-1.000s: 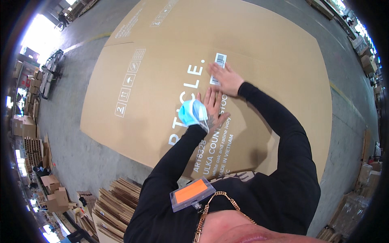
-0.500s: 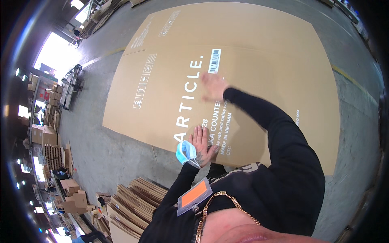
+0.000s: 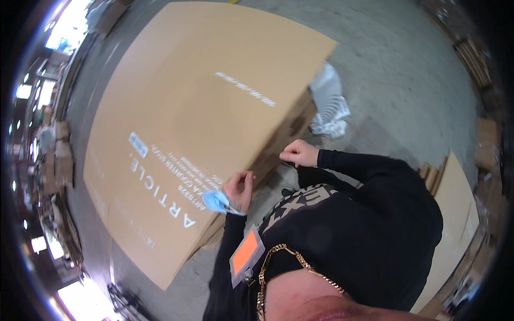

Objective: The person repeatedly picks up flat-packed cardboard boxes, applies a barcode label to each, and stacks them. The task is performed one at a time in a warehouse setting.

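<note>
I count two hands on my feed. Left hand (image 3: 239, 191): fingers curled by one large cardboard panel (image 3: 187, 69), ten o'clock; one blue mask (image 3: 216, 202) at its wrist. Right hand (image 3: 301, 154): fingertips together. Whether either grips anything, I cannot tell.

Bare floor (image 3: 396, 80) leaves passage right of the cardboard (image 3: 176, 80); white wrapping (image 3: 327, 91) obstructs its right edge.

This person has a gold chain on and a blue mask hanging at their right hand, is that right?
Not quite: the head view shows the blue mask hanging at the left hand, not the right hand. The gold chain is on, as you say.
</note>
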`<state>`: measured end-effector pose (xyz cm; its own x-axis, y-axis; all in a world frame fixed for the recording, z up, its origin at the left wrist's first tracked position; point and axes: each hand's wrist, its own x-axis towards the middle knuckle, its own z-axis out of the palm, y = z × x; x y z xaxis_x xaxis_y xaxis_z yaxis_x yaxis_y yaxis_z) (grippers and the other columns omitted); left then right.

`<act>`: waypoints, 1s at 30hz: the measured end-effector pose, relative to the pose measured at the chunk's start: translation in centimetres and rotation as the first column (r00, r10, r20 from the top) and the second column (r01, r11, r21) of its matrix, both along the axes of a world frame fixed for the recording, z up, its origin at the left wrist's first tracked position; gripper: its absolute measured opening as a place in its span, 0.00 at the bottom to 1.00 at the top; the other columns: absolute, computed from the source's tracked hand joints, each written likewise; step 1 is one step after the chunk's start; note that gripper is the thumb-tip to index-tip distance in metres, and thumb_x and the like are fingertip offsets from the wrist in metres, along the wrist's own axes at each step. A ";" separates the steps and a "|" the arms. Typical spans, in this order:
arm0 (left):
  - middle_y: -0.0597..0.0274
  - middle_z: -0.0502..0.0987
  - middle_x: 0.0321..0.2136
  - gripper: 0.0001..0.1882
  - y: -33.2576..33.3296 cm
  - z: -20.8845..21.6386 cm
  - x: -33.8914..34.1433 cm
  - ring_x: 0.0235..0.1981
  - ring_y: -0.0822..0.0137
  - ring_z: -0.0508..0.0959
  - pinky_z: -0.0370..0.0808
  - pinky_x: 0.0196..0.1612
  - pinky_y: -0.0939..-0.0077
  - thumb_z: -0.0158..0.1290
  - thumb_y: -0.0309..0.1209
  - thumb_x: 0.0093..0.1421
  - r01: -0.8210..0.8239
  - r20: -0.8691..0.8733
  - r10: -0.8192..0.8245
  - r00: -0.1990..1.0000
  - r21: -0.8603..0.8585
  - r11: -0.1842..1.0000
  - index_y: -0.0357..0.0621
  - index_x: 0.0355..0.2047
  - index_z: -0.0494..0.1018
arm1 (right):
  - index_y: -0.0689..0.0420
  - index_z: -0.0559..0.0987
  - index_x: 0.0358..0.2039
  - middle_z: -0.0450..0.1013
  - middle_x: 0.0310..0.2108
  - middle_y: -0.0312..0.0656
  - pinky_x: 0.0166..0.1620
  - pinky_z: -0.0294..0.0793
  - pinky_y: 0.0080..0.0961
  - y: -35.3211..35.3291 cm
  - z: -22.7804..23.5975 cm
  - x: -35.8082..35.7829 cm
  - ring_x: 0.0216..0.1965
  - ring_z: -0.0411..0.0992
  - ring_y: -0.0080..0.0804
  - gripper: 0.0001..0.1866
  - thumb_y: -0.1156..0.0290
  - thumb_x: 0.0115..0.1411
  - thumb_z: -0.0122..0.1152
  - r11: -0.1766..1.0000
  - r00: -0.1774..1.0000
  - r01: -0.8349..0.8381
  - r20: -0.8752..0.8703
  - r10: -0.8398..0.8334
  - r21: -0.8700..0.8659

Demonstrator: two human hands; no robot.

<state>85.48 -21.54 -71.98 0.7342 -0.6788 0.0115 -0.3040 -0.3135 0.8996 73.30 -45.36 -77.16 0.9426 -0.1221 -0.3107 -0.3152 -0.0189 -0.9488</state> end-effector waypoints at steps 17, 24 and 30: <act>0.65 0.75 0.43 0.28 -36.9 -23.9 -10.8 0.37 0.70 0.76 0.76 0.33 0.66 0.55 0.35 0.63 0.025 -0.691 0.270 0.670 0.385 0.923 0.50 0.63 0.63 | 0.63 0.78 0.39 0.78 0.29 0.45 0.35 0.75 0.30 -17.2 -17.3 -16.3 0.28 0.77 0.31 0.09 0.72 0.60 0.60 0.632 0.641 0.747 -0.031 -0.767 -0.204; 0.61 0.77 0.36 0.23 -43.0 -34.3 -11.8 0.36 0.67 0.77 0.75 0.38 0.62 0.58 0.32 0.62 -0.538 -0.594 0.523 0.611 0.172 0.825 0.42 0.55 0.66 | 0.60 0.78 0.40 0.76 0.35 0.48 0.43 0.74 0.33 -24.8 -17.8 -16.6 0.38 0.76 0.42 0.09 0.74 0.59 0.57 0.767 0.834 0.543 0.111 -0.541 -0.343; 0.51 0.80 0.37 0.15 -43.8 -35.2 -13.0 0.37 0.62 0.79 0.74 0.46 0.70 0.60 0.29 0.61 -0.462 -0.381 0.496 0.781 0.182 0.868 0.29 0.42 0.74 | 0.59 0.78 0.39 0.75 0.36 0.47 0.44 0.73 0.37 -28.1 -19.8 -16.9 0.40 0.74 0.46 0.07 0.75 0.59 0.57 0.738 0.839 0.543 0.215 -0.500 -0.400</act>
<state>72.50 -65.29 -107.16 0.8917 -0.2249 -0.3927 0.2860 -0.3924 0.8742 56.38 -73.42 -96.99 0.7113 -0.7024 -0.0251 -0.3137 -0.2852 -0.9057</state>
